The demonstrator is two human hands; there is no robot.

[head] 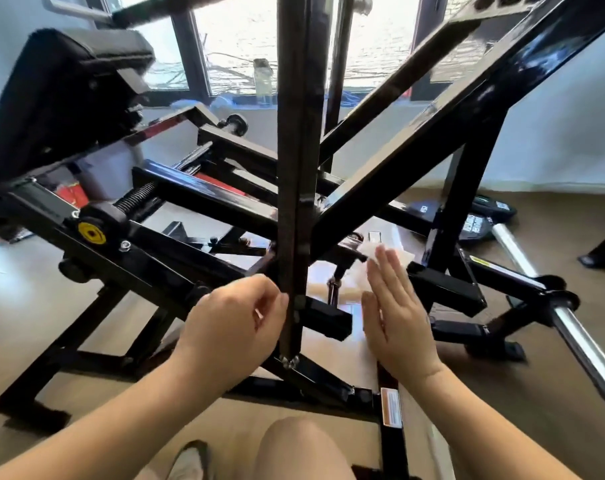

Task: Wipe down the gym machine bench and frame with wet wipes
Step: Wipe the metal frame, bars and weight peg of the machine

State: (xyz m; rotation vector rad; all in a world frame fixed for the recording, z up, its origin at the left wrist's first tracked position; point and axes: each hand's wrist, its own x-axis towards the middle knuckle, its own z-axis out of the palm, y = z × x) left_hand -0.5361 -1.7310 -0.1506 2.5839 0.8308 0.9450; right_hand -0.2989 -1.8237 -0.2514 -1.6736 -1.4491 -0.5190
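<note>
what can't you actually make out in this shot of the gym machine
All in the head view:
- Wet wipe: mostly hidden behind the right hand.
- Left hand: curled fingers meet the upright frame bar; a grip cannot be confirmed.
- Warning label: print too small to read.
- Bench pad: blurred, cut by the left edge.
- Chrome bar: runs off the right edge.

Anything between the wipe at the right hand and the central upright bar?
Nothing visible. The wipe shows past the fingertips of the right hand; the gap leftward to the upright bar is open. The left hand curls against the bar's other side, out of the path.
</note>
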